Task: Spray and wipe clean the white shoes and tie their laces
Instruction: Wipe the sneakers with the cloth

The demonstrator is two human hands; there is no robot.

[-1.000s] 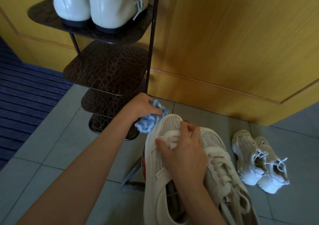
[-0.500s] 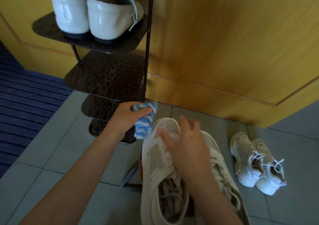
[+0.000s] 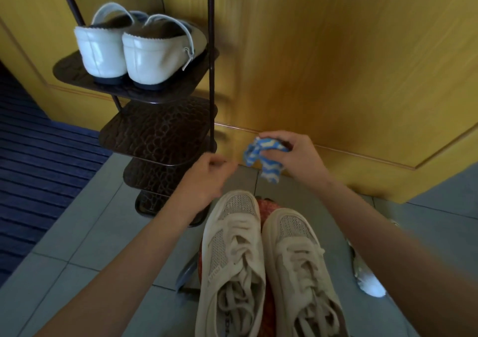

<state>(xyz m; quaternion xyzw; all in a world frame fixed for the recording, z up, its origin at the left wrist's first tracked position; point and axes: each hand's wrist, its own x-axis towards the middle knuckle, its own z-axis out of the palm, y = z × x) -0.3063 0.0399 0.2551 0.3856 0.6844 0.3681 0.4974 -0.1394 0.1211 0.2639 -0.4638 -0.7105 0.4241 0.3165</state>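
Two white mesh sneakers stand side by side at the bottom centre, toes pointing away: the left sneaker (image 3: pixel 232 254) and the right sneaker (image 3: pixel 300 259). Their laces lie loose and tangled. They rest on a red patterned object (image 3: pixel 262 208) that is mostly hidden beneath them. My right hand (image 3: pixel 297 155) is above and beyond the toes and grips a crumpled blue-and-white cloth (image 3: pixel 263 158). My left hand (image 3: pixel 209 176) hovers just left of the cloth with loosely curled fingers, holding nothing. Neither hand touches the sneakers.
A dark tiered shoe rack (image 3: pixel 155 129) stands at the left with a pair of glossy white loafers (image 3: pixel 129 49) on its top shelf. A yellow wooden door (image 3: pixel 336 65) fills the back. My right forearm mostly hides another white shoe (image 3: pixel 370 285). A blue striped mat (image 3: pixel 38 155) lies far left.
The cloth has passed from my left hand to my right hand. My right hand left the sneaker's tongue and rose beyond the toes. The view tilted up.
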